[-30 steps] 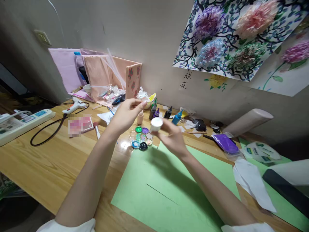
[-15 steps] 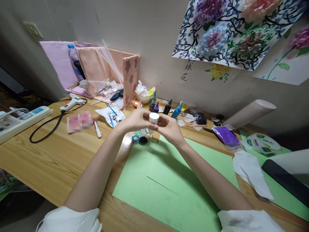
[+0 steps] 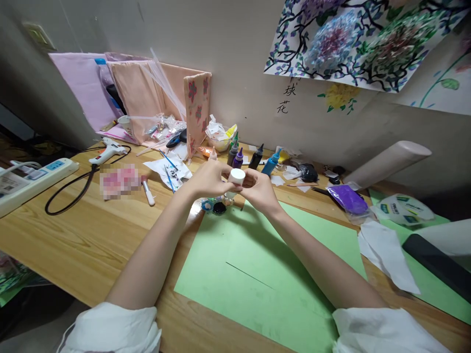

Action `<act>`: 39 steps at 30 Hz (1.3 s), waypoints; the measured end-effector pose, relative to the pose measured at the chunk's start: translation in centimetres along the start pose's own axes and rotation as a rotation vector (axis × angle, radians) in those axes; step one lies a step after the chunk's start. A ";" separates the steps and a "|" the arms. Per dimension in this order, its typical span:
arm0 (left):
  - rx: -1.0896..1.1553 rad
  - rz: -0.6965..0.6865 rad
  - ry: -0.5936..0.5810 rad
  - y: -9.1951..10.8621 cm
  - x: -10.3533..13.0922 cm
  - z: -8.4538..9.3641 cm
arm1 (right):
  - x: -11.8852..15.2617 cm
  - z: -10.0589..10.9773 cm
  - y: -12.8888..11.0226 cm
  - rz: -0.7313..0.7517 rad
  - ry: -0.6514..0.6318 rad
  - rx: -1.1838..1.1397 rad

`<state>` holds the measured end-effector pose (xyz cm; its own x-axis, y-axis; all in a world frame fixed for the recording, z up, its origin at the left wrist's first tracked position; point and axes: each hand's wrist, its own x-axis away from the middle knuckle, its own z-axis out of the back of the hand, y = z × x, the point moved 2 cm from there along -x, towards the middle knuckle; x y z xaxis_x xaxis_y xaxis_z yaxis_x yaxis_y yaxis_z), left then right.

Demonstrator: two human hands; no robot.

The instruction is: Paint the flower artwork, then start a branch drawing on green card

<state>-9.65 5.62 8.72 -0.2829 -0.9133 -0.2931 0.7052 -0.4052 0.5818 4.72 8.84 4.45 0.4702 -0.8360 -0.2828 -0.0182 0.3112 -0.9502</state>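
A small bottle with a white cap [image 3: 237, 176] is held between my two hands, above the far edge of a green sheet [image 3: 235, 250]. My left hand [image 3: 213, 180] has its thumb and fingers closed on the bottle from the left. From the right, the fingers of my right hand [image 3: 260, 190] are wrapped round it. Most of the bottle below the cap is hidden by my fingers. Just beneath my hands sit a black paint pot [image 3: 220, 208] and other small colourful pieces. Behind them stand a purple bottle [image 3: 238, 158], a black bottle [image 3: 256, 159] and a blue bottle [image 3: 271, 162].
A glue gun [image 3: 109, 151] and a power strip [image 3: 40, 181] lie at the left. Pink folded boards [image 3: 138, 95] stand by the wall. To the right are a purple packet [image 3: 348, 198], a tape roll [image 3: 405, 210], white paper [image 3: 388, 255] and a black case [image 3: 437, 264].
The camera view has shifted slightly, with the wall picture higher in the frame. Both hands keep their hold on the white-capped bottle, and the cap appears a little more tilted.
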 end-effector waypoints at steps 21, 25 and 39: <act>0.069 0.034 -0.040 -0.3 -0.3 -0.3 | -0.5 0.5 0.0 0.003 0.005 0.044; 0.260 0.035 -0.068 -0.1 -0.4 -0.2 | -0.8 0.8 -0.2 -0.034 0.001 -0.012; 0.280 0.103 0.202 -1.1 0.2 3.3 | -1.9 3.2 -0.2 -0.315 0.202 -0.539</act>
<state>-12.61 5.69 10.50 -0.0653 -0.9346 -0.3496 0.5097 -0.3324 0.7935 6.67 11.78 5.58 0.3512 -0.9349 0.0508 -0.3710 -0.1888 -0.9092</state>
